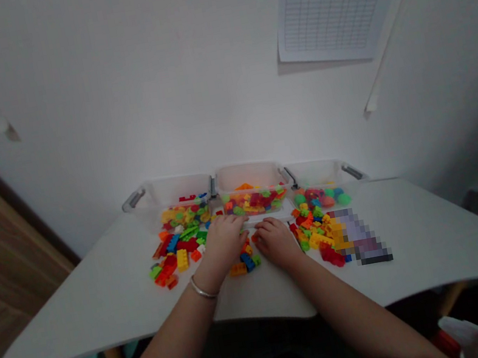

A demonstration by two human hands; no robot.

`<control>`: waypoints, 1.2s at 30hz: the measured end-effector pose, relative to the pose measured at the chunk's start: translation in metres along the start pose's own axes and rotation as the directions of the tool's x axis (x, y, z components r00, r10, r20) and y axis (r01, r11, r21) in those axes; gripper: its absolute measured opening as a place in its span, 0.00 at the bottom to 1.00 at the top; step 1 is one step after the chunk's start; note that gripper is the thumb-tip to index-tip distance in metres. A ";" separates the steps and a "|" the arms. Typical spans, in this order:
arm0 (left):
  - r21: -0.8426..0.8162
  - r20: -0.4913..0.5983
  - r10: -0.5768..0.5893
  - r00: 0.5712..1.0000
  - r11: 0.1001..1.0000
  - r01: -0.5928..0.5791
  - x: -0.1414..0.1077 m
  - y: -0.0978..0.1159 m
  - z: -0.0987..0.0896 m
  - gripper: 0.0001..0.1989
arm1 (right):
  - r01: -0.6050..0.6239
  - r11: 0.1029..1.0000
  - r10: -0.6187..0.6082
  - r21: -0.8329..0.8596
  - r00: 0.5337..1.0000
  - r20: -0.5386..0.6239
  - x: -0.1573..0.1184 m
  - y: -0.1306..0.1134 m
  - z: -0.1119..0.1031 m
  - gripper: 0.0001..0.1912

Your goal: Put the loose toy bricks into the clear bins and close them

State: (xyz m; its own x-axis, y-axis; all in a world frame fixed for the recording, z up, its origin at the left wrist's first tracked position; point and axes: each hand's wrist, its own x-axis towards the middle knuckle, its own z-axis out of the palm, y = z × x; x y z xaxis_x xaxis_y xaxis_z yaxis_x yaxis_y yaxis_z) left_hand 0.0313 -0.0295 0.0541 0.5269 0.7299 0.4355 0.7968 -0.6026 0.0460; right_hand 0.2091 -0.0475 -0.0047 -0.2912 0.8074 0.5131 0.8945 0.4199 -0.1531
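Observation:
My left hand [228,235], with a silver bangle at the wrist, reaches over the middle of the table. Its fingers are stretched toward the right and slightly apart, and I see nothing held in them. Close beside it, my right hand [274,239] has its fingers bent inward. A small orange-red bit shows at those fingertips, too small to name. Below and between the hands lie a blue toy brick [247,261], an orange toy brick [238,270] and a green piece [257,260]. Behind the fingers is a flat white object [269,218], partly covered.
Three clear plastic bins, left [178,188], middle [249,172] and right [311,171], stand against the wall with colourful pieces inside. Loose bricks lie left, including a yellow brick [182,260], and right, including red pieces [332,255]. A pixelated flat object [362,234] lies at the right.

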 end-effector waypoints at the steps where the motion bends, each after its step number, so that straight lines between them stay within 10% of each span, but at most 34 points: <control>1: 0.003 0.032 0.017 0.999 1.000 -0.017 -0.001 0.003 0.005 0.12 | 0.007 1.000 -0.007 0.005 1.000 -0.012 0.000 0.000 0.000 0.08; 26: 0.028 0.139 0.251 0.958 0.966 -0.257 0.000 0.019 0.045 0.09 | -0.220 0.974 0.220 -0.053 0.975 -0.021 -0.003 0.010 0.004 0.19; 36: -0.081 0.155 0.188 0.970 0.981 -0.177 0.002 0.017 0.051 0.08 | -0.218 0.973 0.218 -0.082 0.976 -0.002 -0.003 0.007 0.003 0.18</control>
State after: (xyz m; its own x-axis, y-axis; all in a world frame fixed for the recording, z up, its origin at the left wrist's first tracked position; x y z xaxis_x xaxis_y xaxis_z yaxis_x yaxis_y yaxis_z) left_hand 0.0607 -0.0217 0.0099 0.7063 0.6449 0.2920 0.6643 -0.7463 0.0412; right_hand 0.2153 -0.0457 -0.0095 -0.0881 0.8787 0.4692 0.9612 0.1986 -0.1915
